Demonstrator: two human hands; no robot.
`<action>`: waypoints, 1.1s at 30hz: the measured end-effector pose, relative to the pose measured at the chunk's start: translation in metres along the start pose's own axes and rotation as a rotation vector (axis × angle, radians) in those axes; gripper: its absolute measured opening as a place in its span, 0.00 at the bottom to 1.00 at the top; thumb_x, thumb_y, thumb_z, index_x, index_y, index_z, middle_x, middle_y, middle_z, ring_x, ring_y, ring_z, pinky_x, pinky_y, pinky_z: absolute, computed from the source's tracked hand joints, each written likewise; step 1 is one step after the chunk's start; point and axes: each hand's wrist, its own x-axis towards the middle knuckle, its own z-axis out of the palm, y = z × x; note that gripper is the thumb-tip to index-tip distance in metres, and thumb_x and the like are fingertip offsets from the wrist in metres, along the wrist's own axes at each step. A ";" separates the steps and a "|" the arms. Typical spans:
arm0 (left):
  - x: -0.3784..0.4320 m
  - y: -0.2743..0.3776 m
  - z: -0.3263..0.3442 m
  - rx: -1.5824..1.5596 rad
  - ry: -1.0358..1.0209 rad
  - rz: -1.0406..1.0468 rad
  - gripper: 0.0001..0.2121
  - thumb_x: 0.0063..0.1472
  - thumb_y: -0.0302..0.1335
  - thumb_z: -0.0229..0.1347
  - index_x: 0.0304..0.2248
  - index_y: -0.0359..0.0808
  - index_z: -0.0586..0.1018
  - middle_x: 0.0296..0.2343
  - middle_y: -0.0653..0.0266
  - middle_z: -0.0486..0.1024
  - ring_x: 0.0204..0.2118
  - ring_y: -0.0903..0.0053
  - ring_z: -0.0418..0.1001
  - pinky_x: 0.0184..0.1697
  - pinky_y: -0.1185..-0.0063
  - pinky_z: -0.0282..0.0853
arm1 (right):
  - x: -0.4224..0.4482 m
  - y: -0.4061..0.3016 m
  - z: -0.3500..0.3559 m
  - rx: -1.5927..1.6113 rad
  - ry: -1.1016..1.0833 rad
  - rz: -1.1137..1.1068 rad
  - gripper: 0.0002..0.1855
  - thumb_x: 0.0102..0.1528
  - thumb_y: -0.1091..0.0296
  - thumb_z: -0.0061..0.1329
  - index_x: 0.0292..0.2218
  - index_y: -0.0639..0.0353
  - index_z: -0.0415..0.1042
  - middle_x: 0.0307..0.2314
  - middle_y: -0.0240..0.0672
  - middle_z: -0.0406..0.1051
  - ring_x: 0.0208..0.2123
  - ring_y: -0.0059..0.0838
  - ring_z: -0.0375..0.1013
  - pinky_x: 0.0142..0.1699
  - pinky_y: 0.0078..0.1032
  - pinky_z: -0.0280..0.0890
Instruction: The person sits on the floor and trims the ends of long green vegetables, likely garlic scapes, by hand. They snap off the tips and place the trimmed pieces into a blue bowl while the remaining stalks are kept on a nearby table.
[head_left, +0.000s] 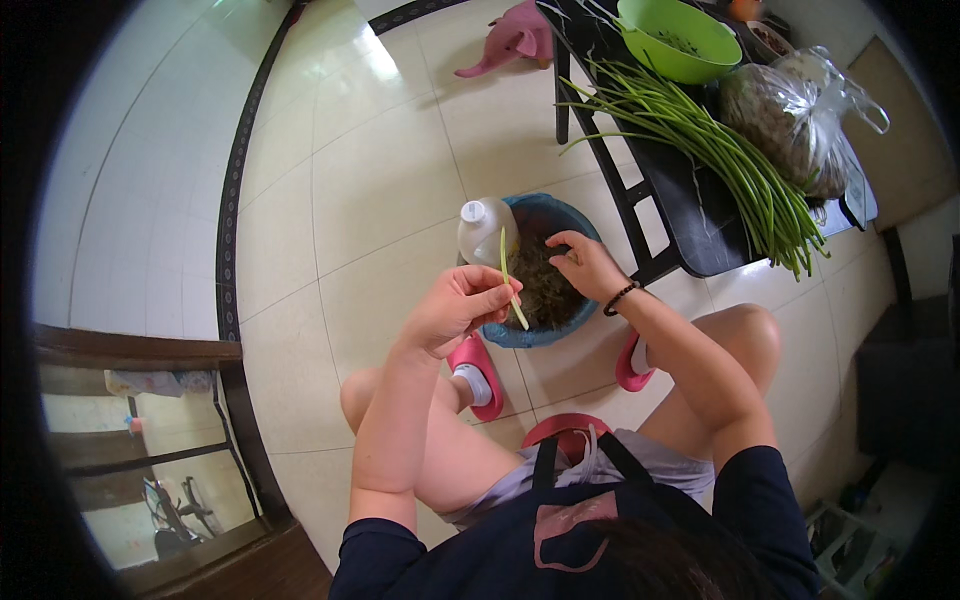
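My left hand (465, 306) is closed on a short pale-green stalk (514, 300), held between thumb and fingers over the left rim of a blue bin (581, 321). Dark, dry plant scraps (546, 289) lie inside the bin. Above the bin's right side is my right hand (585, 264), with its fingers curled and apart; I see nothing between them. A white plastic jug (486, 232) stands against the bin's upper left. Long green stalks (720, 150) lie in a bundle across the black bench (705, 225) at the upper right.
On the bench are a green plastic basin (694, 60) holding small green bits and a clear plastic bag (795, 120) with brownish contents. A pink elephant-shaped stool (521, 37) stands on the tiled floor. Pink slippers (487, 382) are on my feet, either side below the bin.
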 end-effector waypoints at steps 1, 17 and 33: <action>0.002 0.000 0.001 0.010 0.015 0.012 0.06 0.54 0.24 0.53 0.31 0.30 0.74 0.23 0.66 0.72 0.23 0.84 0.69 0.27 0.87 0.67 | 0.000 -0.005 0.000 0.001 -0.015 0.000 0.11 0.51 0.65 0.44 0.27 0.64 0.70 0.20 0.44 0.69 0.25 0.36 0.70 0.30 0.27 0.62; 0.023 -0.014 0.008 0.058 0.260 0.158 0.06 0.54 0.30 0.54 0.27 0.37 0.74 0.20 0.72 0.71 0.20 0.89 0.66 0.24 0.89 0.62 | -0.034 -0.087 -0.011 -0.127 0.062 -0.425 0.08 0.47 0.66 0.49 0.27 0.61 0.70 0.19 0.43 0.69 0.22 0.40 0.69 0.28 0.28 0.64; 0.020 -0.012 0.016 -0.111 0.299 0.245 0.09 0.54 0.32 0.54 0.30 0.35 0.75 0.22 0.68 0.73 0.20 0.86 0.67 0.25 0.87 0.66 | -0.031 -0.077 -0.008 -0.229 0.273 -0.647 0.06 0.47 0.69 0.47 0.30 0.58 0.70 0.21 0.40 0.70 0.22 0.40 0.69 0.26 0.29 0.64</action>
